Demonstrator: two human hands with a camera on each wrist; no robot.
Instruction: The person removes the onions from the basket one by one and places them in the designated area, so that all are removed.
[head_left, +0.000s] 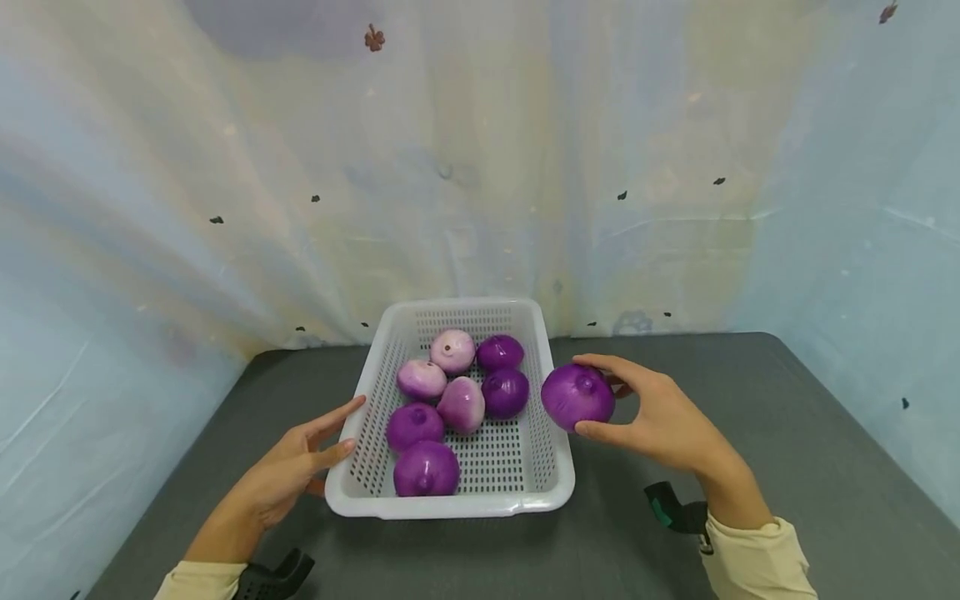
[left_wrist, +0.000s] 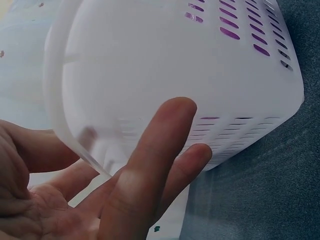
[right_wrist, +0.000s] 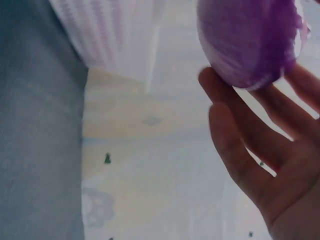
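Note:
A white plastic basket (head_left: 487,507) with slotted walls holds several onions, some deep purple like the nearest onion (head_left: 426,469), others pale pink-white like the far onion (head_left: 452,351). Along the basket's left rim rests my left hand (head_left: 288,467), thumb and index fingertip touching it. In the left wrist view, two of its fingers (left_wrist: 155,145) extend loosely outside the basket wall. My right hand (head_left: 660,417) holds a large purple onion (head_left: 577,396) between thumb and fingers, just beyond the basket's right rim. Seen from the right wrist, fingertips (right_wrist: 212,80) meet the onion's underside.
The basket stands on a dark grey table (head_left: 750,400). A pale patterned curtain (head_left: 480,167) hangs behind the table's far edge, and bluish sheets (head_left: 885,350) flank both sides. Dark straps (head_left: 678,508) with wrist gear sit at both cuffs.

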